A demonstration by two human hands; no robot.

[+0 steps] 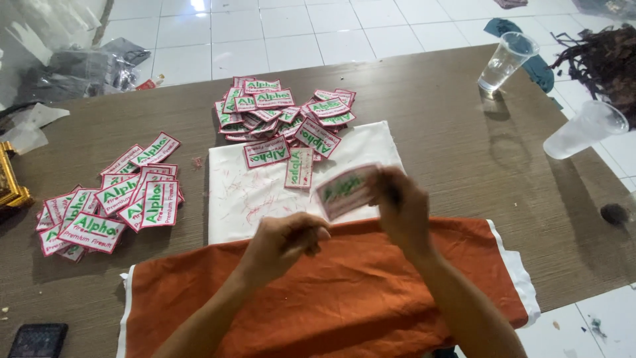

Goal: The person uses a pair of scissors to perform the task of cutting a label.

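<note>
White red-edged patch point(346, 190) held by right hand point(403, 207) fingers.

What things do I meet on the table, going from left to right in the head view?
Gold frame corner → left pile of patches → white cloth → patch held in the right hand → upright clear cup → tipped clear cup.

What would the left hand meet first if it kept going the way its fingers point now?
Most likely the patch held by the right hand: the left hand points up and right toward its lower edge. Depth is unclear, so it could pass just beneath it.
</note>
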